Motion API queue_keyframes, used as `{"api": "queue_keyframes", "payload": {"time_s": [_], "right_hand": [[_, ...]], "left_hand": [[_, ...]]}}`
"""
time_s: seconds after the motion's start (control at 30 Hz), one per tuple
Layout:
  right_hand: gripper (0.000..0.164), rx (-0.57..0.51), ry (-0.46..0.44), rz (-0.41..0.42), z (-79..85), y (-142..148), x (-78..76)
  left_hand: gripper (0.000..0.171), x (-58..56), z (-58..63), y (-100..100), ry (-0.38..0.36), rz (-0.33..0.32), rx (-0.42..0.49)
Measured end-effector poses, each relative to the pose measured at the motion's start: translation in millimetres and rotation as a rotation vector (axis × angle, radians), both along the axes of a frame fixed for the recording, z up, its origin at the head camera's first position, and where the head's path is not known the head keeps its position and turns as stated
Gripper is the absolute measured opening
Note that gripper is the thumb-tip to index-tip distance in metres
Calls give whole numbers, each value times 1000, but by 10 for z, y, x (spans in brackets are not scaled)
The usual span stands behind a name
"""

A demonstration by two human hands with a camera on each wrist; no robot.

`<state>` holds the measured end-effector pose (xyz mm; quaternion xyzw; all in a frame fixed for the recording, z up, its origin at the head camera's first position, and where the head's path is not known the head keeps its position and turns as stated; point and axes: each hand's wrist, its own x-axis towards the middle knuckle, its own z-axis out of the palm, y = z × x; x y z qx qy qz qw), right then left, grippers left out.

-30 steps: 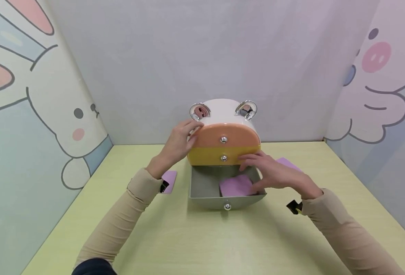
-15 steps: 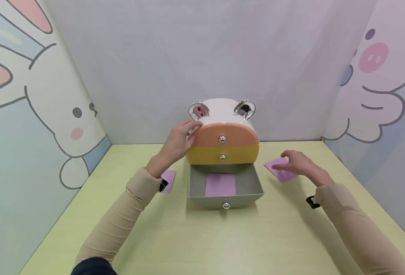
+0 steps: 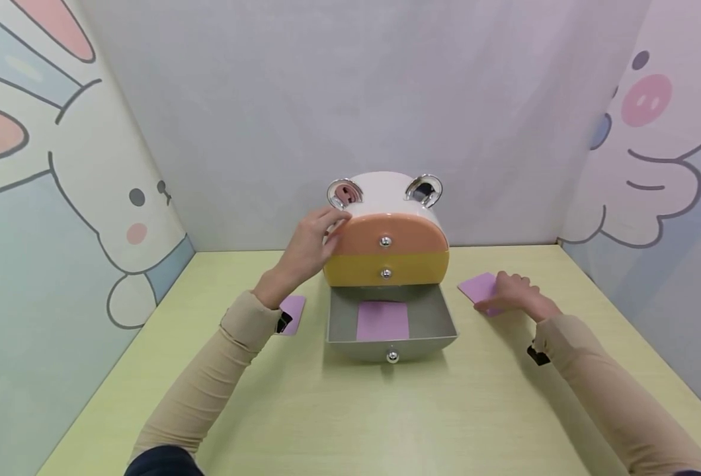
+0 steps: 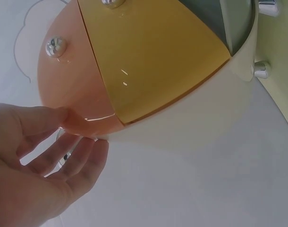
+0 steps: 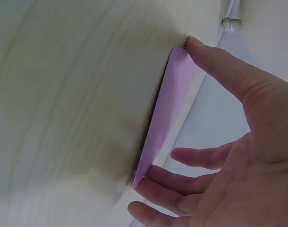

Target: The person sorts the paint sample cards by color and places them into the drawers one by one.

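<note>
A small frog-shaped drawer cabinet (image 3: 377, 192) has a white shell, an orange top drawer (image 3: 410, 231), a yellow middle drawer (image 3: 356, 268) and a grey-green bottom drawer (image 3: 436, 324) pulled out. Inside the bottom drawer lies a purple card (image 3: 383, 321). My left hand (image 3: 307, 244) holds the cabinet's upper left edge, thumb on the orange front and fingers round the shell, as the left wrist view shows. To the right of the cabinet, my right hand (image 3: 514, 294) spans another purple card (image 5: 167, 109) low at the table, thumb at one edge and fingertips at the opposite edge.
A third purple card (image 3: 293, 313) lies on the table left of the cabinet, partly behind my left wrist. The pale wooden table (image 3: 362, 423) is bounded by a grey back wall (image 3: 255, 132) and cartoon-printed side walls.
My right hand has left the bottom drawer, moved right and lowered onto the right-hand purple card. The card in the drawer now lies flat and uncovered. My left hand stays put.
</note>
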<state>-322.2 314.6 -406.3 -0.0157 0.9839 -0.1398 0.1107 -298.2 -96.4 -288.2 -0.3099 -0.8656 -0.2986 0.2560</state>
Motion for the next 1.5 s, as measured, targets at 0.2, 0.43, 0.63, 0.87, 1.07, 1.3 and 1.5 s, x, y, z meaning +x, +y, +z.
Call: {"api": "queue_keyframes", "payload": {"time_s": [0.2, 0.43, 0.63, 0.87, 1.07, 1.3, 1.5], "right_hand": [[76, 9, 32, 9, 26, -13, -7], [84, 4, 95, 69, 110, -33, 35], [87, -33, 175, 144, 258, -66, 165], [83, -85, 215, 229, 421, -84, 314], [80, -97, 234, 297, 566, -82, 438], [79, -154, 262, 381, 679, -77, 594], [78, -162, 281, 434, 770, -99, 692]], "left_hand": [[28, -11, -5, -5, -6, 0, 1], [28, -37, -12, -9, 0, -7, -5], [28, -42, -20, -10, 2, -7, -6], [27, -37, -32, -11, -3, -13, 2], [28, -39, -28, -8, 0, -9, 3], [27, -26, -18, -4, -2, -11, 10], [26, -14, -18, -8, -1, -9, 8]]}}
